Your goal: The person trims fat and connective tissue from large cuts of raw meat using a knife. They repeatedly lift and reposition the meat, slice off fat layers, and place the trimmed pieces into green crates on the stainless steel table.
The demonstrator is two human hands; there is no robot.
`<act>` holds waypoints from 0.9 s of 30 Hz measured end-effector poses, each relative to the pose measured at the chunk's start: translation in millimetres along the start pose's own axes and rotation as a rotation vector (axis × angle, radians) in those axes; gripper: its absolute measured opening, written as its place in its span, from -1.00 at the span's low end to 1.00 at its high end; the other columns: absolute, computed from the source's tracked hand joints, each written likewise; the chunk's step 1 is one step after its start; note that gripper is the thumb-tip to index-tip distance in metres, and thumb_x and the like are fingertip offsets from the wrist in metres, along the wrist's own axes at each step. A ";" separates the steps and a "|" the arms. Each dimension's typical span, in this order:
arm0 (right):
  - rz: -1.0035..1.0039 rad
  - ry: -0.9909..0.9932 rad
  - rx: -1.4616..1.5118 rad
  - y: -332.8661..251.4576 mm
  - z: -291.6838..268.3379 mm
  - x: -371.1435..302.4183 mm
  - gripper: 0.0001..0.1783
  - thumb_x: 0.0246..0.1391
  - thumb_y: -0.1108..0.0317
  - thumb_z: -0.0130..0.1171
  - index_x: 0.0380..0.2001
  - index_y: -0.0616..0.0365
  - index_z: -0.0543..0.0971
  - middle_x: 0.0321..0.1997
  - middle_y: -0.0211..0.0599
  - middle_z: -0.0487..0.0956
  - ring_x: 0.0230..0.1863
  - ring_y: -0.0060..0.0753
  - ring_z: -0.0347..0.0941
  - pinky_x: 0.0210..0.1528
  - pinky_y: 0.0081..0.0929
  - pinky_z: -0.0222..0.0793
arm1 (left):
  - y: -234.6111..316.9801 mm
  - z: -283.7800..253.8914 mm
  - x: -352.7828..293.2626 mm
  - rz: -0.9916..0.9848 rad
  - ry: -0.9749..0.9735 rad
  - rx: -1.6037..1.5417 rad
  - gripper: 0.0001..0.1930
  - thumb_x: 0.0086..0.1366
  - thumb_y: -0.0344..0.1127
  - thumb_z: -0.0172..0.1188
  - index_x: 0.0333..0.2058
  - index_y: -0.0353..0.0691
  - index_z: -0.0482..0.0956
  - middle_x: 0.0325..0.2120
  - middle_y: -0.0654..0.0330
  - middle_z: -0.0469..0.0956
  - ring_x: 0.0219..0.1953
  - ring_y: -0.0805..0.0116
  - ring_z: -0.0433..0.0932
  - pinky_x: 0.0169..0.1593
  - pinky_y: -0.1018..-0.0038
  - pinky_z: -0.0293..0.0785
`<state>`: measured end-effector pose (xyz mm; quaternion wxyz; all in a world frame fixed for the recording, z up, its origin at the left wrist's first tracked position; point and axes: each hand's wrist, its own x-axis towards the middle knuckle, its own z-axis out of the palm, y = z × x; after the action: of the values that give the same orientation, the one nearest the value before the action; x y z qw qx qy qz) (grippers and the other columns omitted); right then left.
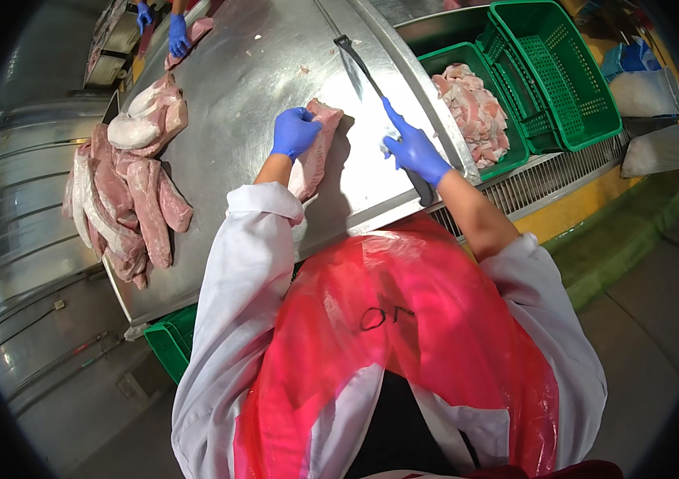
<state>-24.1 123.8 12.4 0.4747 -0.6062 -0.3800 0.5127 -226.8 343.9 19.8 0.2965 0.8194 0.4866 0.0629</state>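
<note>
My left hand [295,133], in a blue glove, is closed on the upper part of a long piece of pale pink meat [308,176] lying on the steel table [251,239]. To its right, my gloved right hand [417,153] is closed round what looks like a long, narrow knife [367,76]. The knife's dark front part points away from me, with my index finger stretched along it. Its black butt shows below my palm. The knife is apart from the meat. Between hand and table, part of the tool is hidden.
A pile of long meat pieces [128,188] lies at the table's left edge. Meat trimmings [473,112] fill a green crate at right, beside stacked green baskets [551,72]. Another person's gloved hand [179,36] touches meat at the far left. A green basket [170,343] stands below the table.
</note>
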 end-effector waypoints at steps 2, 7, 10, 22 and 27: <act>0.026 -0.024 -0.007 -6.5 12.9 22.6 -0.09 0.23 0.45 0.04 0.54 -0.31 -0.09 -0.30 -0.06 0.63 -0.43 -0.42 0.59 -0.41 -0.44 0.60 | 0.7 -1.0 -2.0 -0.003 -0.003 0.023 -0.77 0.01 -0.25 0.35 -0.49 -0.33 0.67 -0.59 -0.01 0.62 -0.51 0.27 0.61 -0.33 0.31 0.52; 0.057 -0.047 0.028 -13.4 31.5 54.2 -0.10 0.23 0.44 0.02 0.54 -0.23 -0.10 -0.27 0.00 0.63 -0.44 -0.37 0.59 -0.40 -0.41 0.62 | 15.0 -2.3 -6.8 0.138 0.018 0.237 -0.75 0.04 -0.22 0.31 -0.52 -0.35 0.63 -0.55 -0.16 0.60 -0.47 -0.04 0.62 -0.29 0.21 0.53; 0.102 -0.141 -0.076 -14.7 31.2 41.1 -0.12 0.25 0.42 0.00 0.54 -0.21 -0.10 -0.22 0.01 0.62 -0.45 -0.36 0.58 -0.39 -0.41 0.62 | 12.7 2.0 -8.7 0.135 0.009 0.235 -0.73 0.05 -0.20 0.30 -0.53 -0.35 0.61 -0.54 -0.20 0.58 -0.45 -0.12 0.61 -0.28 0.19 0.53; 0.156 -0.226 0.242 -0.9 60.0 64.1 -0.11 0.22 0.47 0.04 0.54 -0.13 -0.07 0.09 0.00 0.45 -0.46 -0.45 0.56 -0.48 -0.45 0.56 | 25.4 -5.8 -12.5 0.101 -0.003 0.092 -0.74 0.13 -0.21 0.31 -0.46 -0.35 0.61 -0.53 -0.12 0.61 -0.46 0.10 0.64 -0.28 0.26 0.53; 0.050 -0.241 0.061 -6.4 60.6 -8.5 -0.12 0.20 0.48 -0.02 0.54 -0.13 -0.07 -0.17 -0.04 0.55 -0.55 -0.42 0.52 -0.48 -0.44 0.54 | 16.5 -7.6 -14.8 0.046 0.059 0.066 -0.72 0.13 -0.19 0.32 -0.39 -0.36 0.64 -0.51 -0.12 0.63 -0.44 0.11 0.66 -0.27 0.27 0.54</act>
<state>-85.1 128.8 19.4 0.4306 -0.5348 -0.4033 0.6049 -225.0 329.0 37.8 0.2532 0.8375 0.4779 0.0778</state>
